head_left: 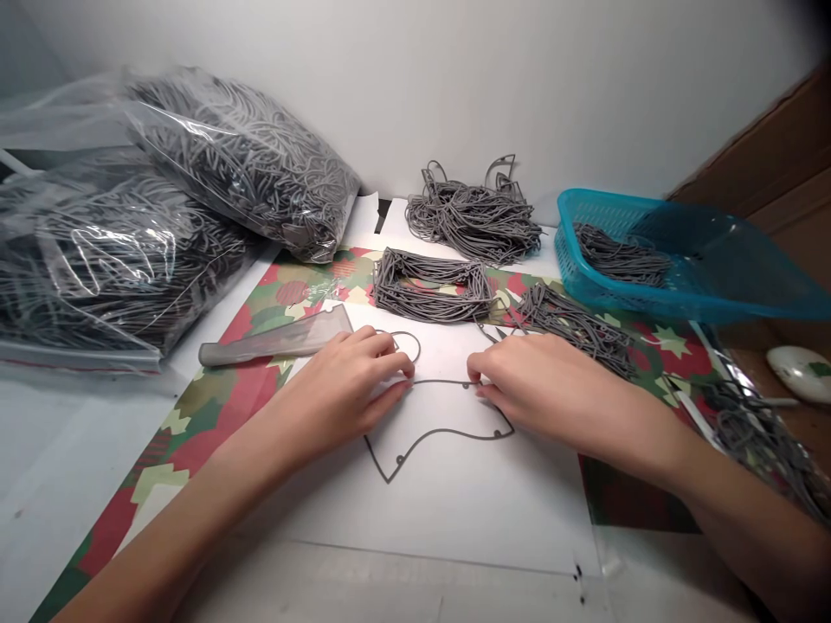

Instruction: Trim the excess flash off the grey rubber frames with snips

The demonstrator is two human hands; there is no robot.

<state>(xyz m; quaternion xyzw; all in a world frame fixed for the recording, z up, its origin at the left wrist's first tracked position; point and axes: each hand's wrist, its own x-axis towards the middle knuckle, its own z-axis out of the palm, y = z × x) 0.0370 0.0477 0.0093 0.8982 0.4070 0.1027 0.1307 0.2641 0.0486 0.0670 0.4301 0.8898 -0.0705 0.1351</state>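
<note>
A thin grey rubber gasket [447, 431], a closed wavy outline with small round tabs, lies over a white sheet [480, 510]. My left hand [363, 381] pinches its upper edge at the left, thumb against fingers. At the upper right corner, my right hand [519, 372] pinches the same edge. The gasket's left side is partly hidden under my left hand. Just beyond the left fingers is a thin grey loop [417, 346]. Metal tips of a tool [499, 334] show behind my right hand, most of it hidden.
Behind lie a rectangular stack of gaskets [432, 307], a looser heap [473, 221] and another bundle [577, 329]. Bulging clear bags of grey gaskets [240, 164] stand at the left. A blue basket [603, 208] is at the right. A grey translucent sleeve [279, 339] lies left.
</note>
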